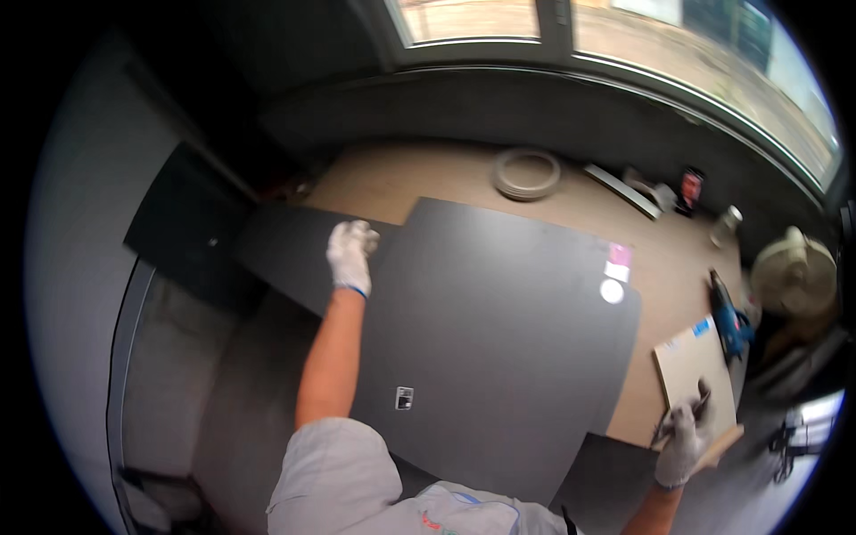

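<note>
Dim room, daylight from the window [624,36], edges fisheye-bent.

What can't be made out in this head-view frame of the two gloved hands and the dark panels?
- Right hand: it grips a thin dark tool, too small and blurred to identify, beside a light wooden board.
- Left hand: rests on the large dark panel; the fingers are curled, so the grip is unclear.
- Small sticker on the panel: too small to make out.
- Blue power tool: blurred near the fisheye rim.
</note>
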A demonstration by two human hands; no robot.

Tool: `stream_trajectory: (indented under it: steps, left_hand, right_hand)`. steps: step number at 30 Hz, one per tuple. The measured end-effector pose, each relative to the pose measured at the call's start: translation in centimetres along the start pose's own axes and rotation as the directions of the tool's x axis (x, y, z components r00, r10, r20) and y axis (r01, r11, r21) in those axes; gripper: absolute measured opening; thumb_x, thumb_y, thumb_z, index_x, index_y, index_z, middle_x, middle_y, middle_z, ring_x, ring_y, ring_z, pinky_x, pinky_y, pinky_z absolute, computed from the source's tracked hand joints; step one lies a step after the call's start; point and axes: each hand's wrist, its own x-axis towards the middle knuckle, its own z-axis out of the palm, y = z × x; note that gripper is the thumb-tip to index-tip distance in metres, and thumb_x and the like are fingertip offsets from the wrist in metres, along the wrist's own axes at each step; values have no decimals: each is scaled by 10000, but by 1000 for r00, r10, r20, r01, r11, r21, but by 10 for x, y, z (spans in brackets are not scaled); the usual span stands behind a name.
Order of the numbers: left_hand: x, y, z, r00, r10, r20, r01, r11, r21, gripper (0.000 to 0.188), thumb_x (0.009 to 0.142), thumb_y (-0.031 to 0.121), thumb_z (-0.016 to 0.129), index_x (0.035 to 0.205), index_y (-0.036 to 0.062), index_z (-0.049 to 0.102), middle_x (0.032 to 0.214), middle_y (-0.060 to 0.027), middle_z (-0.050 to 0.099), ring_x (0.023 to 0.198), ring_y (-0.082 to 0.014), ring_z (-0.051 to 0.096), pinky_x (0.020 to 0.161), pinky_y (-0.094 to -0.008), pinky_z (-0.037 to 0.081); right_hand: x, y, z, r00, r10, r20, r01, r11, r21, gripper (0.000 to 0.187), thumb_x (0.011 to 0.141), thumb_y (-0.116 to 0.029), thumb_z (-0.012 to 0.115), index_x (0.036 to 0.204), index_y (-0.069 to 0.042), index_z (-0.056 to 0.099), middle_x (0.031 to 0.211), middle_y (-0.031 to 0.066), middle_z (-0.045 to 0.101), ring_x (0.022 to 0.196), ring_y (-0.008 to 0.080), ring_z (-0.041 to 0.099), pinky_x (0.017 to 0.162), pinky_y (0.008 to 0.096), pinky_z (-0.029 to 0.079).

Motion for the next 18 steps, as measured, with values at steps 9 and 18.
stream_trajectory:
  steps: [9, 18]
  left_hand:
    - [-68, -152, -21, 962, -190, 197, 22, 771, 636, 425, 955, 181, 736, 1329, -13, 684, 1163, -168, 761, 1105, -264, 737, 996, -373, 575]
    - [-144, -259, 245, 619, 216, 755, -714, 556, 427, 384, 878, 238, 752, 1212, 50, 723, 1387, -227, 641, 1318, -417, 586, 1155, -530, 435]
  right_hand:
    - [23, 66, 41, 921, 296, 254, -153, 873, -462, 603, 932, -108, 732, 1473, 85, 548, 1022, 88, 687, 876, 161, 650, 784, 294, 550]
    - [137, 168, 95, 966, 200, 166, 96, 319, -943, 642, 976, -397, 706, 1489, -43, 550, 1168, 206, 759, 1127, 392, 720, 995, 489, 550]
